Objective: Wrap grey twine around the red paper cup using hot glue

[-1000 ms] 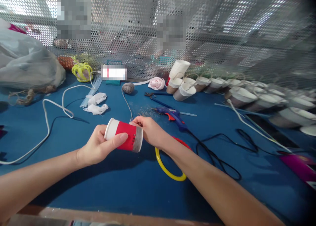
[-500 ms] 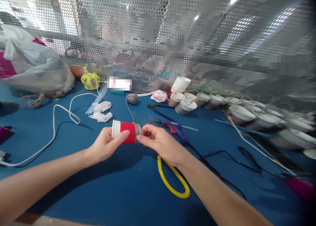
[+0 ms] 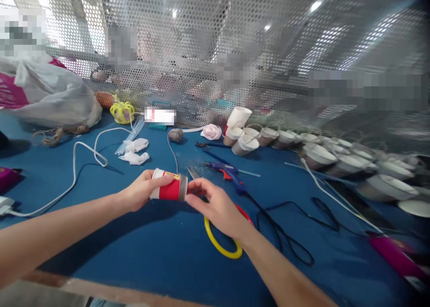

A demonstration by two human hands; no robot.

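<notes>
On its side in my left hand (image 3: 141, 188) is a paper cup (image 3: 169, 188), white with a red band and yellow print, its rim toward the left. Grey yarn is wound round its base end. From there a strand runs back to a small grey yarn ball (image 3: 175, 135). My right hand (image 3: 215, 206) is at the base end, with thumb and curled fingers touching the cup's edge; the fingertips are partly hidden. Beneath this hand lie scissors (image 3: 220, 249) with a yellow and red handle, their blade tips showing beyond the fingers.
A blue glue gun (image 3: 231, 176) with a black cord and dark pliers (image 3: 210, 144) lie to the right. Several yarn-wrapped cups (image 3: 247, 144) line the back right. White scraps (image 3: 134, 158), a white cable (image 3: 72, 181) and a plastic bag (image 3: 57, 92) are left. A perforated metal screen (image 3: 188, 52) stands behind.
The cup has turned in my hands, bringing yellow print into sight. My right hand has shifted slightly down, and the scissors' blade tips and red handle part now show.
</notes>
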